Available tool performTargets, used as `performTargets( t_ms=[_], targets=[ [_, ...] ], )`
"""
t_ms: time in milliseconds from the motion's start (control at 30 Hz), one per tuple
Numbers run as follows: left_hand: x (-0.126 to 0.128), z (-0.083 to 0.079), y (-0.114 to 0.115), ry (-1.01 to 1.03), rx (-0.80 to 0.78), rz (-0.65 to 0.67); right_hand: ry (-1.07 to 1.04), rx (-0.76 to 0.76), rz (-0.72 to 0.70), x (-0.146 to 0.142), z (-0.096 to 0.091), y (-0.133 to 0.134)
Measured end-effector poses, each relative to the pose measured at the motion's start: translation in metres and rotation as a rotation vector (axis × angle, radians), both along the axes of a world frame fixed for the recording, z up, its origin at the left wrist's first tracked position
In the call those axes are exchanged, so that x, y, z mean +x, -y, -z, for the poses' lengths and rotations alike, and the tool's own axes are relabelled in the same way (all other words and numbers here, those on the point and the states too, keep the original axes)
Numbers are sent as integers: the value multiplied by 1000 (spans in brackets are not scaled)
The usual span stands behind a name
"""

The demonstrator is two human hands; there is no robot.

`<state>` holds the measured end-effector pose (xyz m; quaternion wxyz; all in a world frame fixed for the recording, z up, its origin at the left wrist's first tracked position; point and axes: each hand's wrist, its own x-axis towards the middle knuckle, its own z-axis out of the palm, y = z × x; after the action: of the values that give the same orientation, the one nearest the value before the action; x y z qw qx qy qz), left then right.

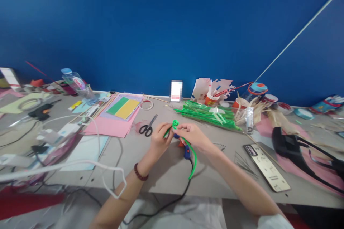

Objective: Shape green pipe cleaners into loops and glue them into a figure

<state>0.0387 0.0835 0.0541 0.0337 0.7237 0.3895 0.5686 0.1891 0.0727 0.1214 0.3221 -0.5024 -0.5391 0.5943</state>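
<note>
Both my hands meet over the middle of the table around a green pipe cleaner (194, 161). My left hand (162, 136) pinches it near its curled end, a small coil that rises above the fingertips. From my right hand (194, 135), closed on the same pipe cleaner, a long tail curves down toward me. Beneath and behind the right hand lies a blue glue gun (187, 152) with an orange tip, partly hidden, its black cord running to the table's front edge. Dark-handled scissors (147, 128) lie just left of my left hand.
A bundle of green pipe cleaners (209, 115) lies behind my hands. A phone (267, 168) and a black strapped device (292, 150) are on the right. To the left are coloured sheets (118, 128), a tilted water bottle (80, 84) and a white cable (80, 166). A blue wall (161, 35) closes the back.
</note>
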Motion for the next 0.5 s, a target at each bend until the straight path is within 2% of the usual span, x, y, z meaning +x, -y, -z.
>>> performTargets(
  t_ms=[133,233,333,500],
  targets=[
    [0,-2,1,116,-131,17,39,28,-23,2,3,4],
    [1,-1,0,260,-305,64,173,208,46,0,10,8],
    [3,1,-2,472,-492,174,271,415,120,-5,16,13],
    [7,-3,-2,807,-767,318,332,595,216,-8,21,16]
  ],
)
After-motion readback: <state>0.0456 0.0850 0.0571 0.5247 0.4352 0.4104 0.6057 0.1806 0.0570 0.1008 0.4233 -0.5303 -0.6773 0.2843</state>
